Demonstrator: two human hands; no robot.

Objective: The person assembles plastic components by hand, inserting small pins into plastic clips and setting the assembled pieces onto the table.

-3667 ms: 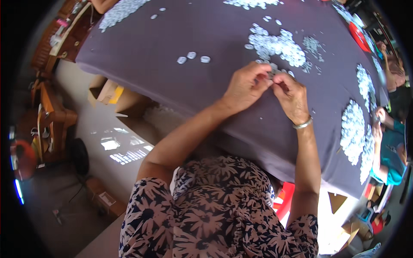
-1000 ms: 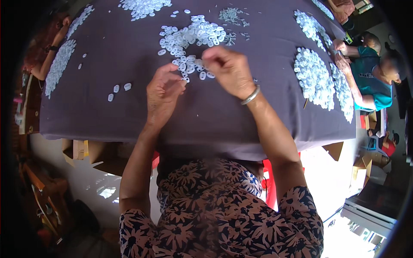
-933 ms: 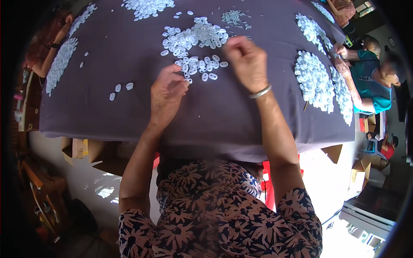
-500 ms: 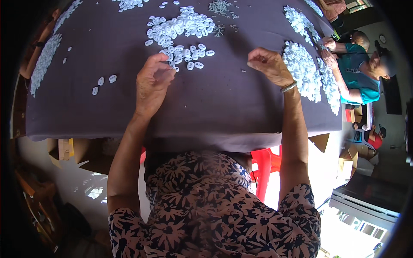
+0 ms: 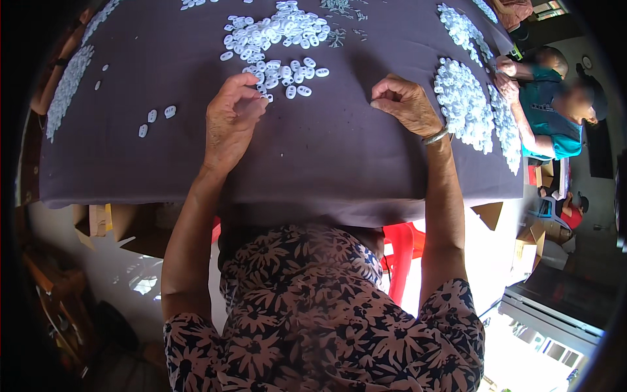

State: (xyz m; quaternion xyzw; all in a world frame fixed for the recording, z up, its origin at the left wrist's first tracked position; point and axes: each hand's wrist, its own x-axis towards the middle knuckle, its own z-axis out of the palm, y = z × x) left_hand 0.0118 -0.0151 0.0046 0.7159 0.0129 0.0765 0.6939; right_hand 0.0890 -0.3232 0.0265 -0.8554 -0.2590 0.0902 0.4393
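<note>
White pieces [image 5: 287, 29], small and oval, lie heaped on the dark cloth-covered surface [image 5: 313, 150], with a looser cluster [image 5: 304, 91] on the near side. Beside this cluster is the left hand [image 5: 232, 117]; forefinger and thumb of its grip stand apart, one piece showing right at the thumb tip, though I cannot tell whether it is held. Well apart from the cluster is the right hand [image 5: 403, 102], fingertips bent close to the thumb; whether that grip has anything in it I cannot tell. Slivers [image 5: 336, 37], greyish, lie right of the heap. Farther right are a bigger pile [image 5: 460, 104] and a co-worker [image 5: 539, 117] in teal.
</note>
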